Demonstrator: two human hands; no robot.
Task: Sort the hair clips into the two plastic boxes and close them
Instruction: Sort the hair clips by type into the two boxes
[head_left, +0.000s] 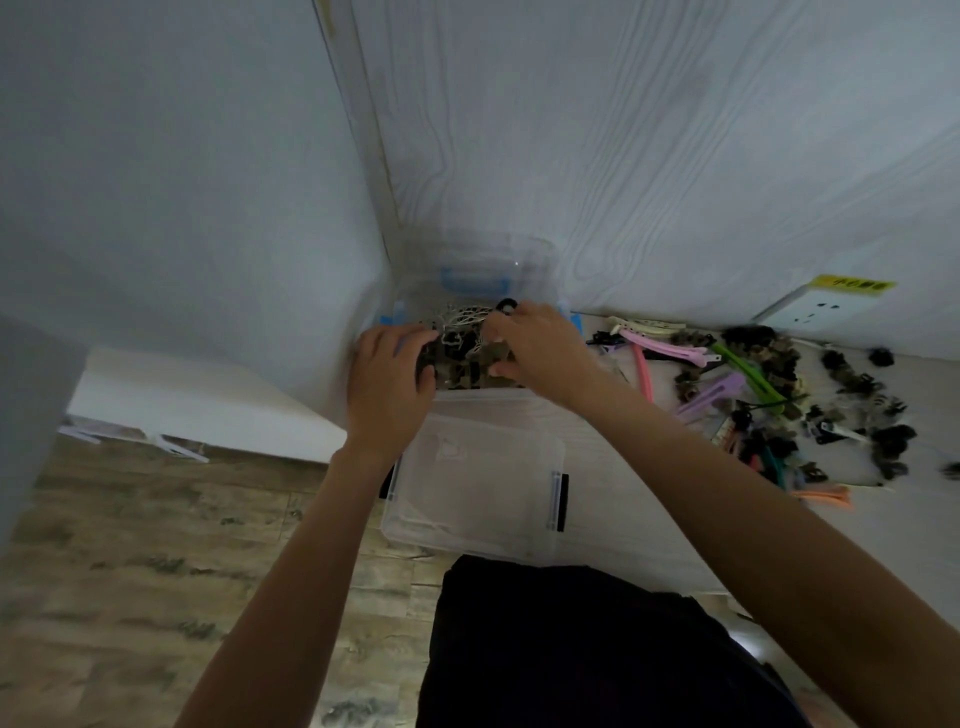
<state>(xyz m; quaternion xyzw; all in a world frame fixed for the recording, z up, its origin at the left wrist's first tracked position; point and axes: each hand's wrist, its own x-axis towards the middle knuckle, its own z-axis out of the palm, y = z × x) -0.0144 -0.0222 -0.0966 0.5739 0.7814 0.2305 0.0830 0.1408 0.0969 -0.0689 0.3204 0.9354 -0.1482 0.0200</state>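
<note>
Near box (478, 488) sat at 6 o'clock of the far box (467, 291), long axis running roughly 12–6, black latches on its two long sides, looked empty — likely reserved for the second clip type. Far box was jammed in the wall corner, its lid (483, 260) tipped up against the wall, probably to keep the mouth clear. Loose clip pile (753, 395) lay at 3 o'clock of both boxes, well apart; the long pink, green and purple clips pointed mostly 10–4. Left hand (389, 384) was curled over the far box's left edge, gripping dark clips. Right hand (535, 348) was pinching clips inside, by the netted bundle (462, 322). Judged: sorting was mid-way, no box shut.
</note>
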